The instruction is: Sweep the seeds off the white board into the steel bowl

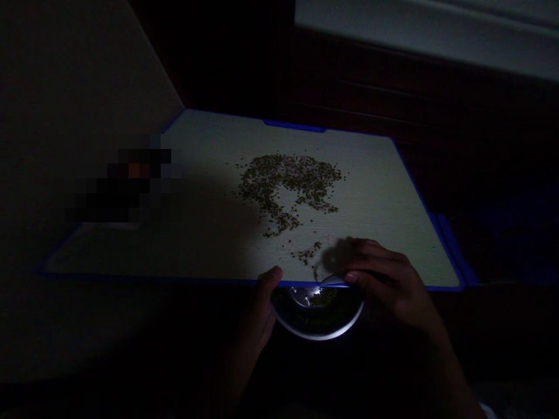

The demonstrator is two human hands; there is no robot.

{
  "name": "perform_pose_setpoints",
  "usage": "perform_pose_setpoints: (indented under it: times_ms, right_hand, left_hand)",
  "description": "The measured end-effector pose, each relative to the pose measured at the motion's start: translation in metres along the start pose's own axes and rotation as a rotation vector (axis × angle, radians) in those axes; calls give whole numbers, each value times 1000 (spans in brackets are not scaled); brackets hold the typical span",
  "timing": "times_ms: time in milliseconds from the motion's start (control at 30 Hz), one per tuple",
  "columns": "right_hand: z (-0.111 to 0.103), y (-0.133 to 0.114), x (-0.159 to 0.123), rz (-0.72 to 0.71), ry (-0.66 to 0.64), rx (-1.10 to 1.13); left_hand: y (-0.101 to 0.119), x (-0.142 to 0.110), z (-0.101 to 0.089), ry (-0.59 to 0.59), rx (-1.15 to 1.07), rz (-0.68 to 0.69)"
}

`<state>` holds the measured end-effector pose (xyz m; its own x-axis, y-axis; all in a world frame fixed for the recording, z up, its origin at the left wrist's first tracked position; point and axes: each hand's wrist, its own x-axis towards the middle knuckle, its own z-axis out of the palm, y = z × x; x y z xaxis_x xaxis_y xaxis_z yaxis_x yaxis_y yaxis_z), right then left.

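Observation:
Small green beans or seeds (288, 171), which look like mung beans, lie scattered over a pale board (384, 198) with a blue edge. A few sit near the board's front edge. Below that edge a round metal bowl (321, 336) shows in part, with some of the same beans inside. My left hand (262, 299) is closed at the bowl's left side, its thumb over the board's edge and its fingers mostly hidden. At the front edge my right hand (388, 276) pinches a small shiny, spoon-like piece (335, 279), too dark to name surely.
A blurred-out patch (126, 183) covers something at the board's left end. A pale ledge (428, 35) runs across the upper right. To the right lies a dark blue thing (524, 233). Most surroundings are too dark to make out.

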<state>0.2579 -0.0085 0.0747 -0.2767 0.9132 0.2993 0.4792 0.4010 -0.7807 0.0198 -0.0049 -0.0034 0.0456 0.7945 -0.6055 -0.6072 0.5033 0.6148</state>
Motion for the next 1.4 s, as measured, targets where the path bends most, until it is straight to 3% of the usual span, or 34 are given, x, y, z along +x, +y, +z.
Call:
perform_pose_setpoints:
  times_ms: [233,367,667,1033,1233,1400]
  right_hand:
    - [3,-5,3,59,36,-5]
    - [3,-5,2,77,13,-28]
    - [2,0,2,-23,-21,-6]
    - [1,2,0,-45,-27,-6]
    - [6,-5,2,115,114,-9]
    - [2,-13,13,177,80,-14]
  left_hand:
    - [-2,2,-1,-52,-40,24]
    - [-2,0,-1,-16,-24,35]
    - [-1,-1,-1,-8,15,-3]
    - [-1,1,-3,-35,28,-4]
    - [0,-1,-1,-47,-21,30]
    - [1,-1,-4,-80,4,6]
